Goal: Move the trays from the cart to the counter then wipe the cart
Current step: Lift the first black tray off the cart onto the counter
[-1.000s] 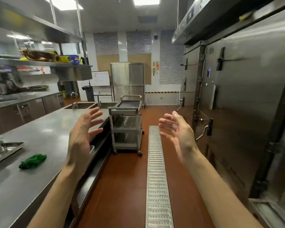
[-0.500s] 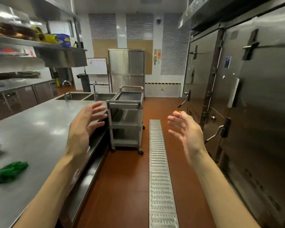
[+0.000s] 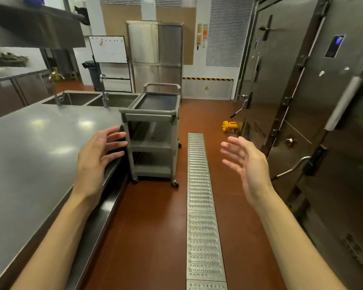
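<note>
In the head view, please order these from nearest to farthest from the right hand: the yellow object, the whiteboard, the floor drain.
From the right hand:
1. Floor drain, just left on the floor.
2. Yellow object, ahead by the steel door.
3. Whiteboard, far back left.

Quick count: two hands up, left hand (image 3: 96,158) and right hand (image 3: 247,164), both spread and holding nothing. One grey cart (image 3: 153,130) with three shelves. One steel counter (image 3: 40,143), two sink basins (image 3: 96,99) at its far end. One floor drain grate (image 3: 199,195), one yellow thing (image 3: 228,126) on the floor, one whiteboard (image 3: 108,49).
</note>
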A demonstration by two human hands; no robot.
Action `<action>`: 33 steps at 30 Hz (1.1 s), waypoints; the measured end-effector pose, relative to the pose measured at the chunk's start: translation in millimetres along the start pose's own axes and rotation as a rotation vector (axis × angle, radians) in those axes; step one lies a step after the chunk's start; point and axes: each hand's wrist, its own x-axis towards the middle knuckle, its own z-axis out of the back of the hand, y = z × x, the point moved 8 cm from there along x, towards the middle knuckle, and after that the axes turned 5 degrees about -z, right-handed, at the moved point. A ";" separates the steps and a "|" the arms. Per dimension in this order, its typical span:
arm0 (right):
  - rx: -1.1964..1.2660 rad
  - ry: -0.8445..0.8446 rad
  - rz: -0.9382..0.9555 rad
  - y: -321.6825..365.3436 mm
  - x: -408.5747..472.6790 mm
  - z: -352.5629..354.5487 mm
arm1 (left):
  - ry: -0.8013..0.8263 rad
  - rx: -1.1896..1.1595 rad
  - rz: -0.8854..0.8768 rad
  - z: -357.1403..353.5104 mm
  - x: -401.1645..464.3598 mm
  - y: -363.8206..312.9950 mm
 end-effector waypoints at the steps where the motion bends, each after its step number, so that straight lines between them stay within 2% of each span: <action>1: -0.011 -0.004 0.002 -5.6 27.5 -4.0 | 0.002 -0.006 -0.002 -9.7 21.8 20.1; 9: -0.033 -0.071 0.015 -3.5 231.3 -18.0 | 0.076 -0.065 0.018 -111.0 208.7 136.3; 17: -0.038 -0.113 0.011 -15.7 446.4 17.9 | 0.122 -0.088 0.035 -236.1 368.8 249.5; 22: -0.053 0.002 -0.029 -32.8 604.0 11.2 | -0.014 -0.034 0.050 -272.3 465.1 319.9; 33: -0.082 0.361 -0.077 -66.1 910.2 -113.4 | -0.271 0.052 0.059 -301.4 643.4 461.2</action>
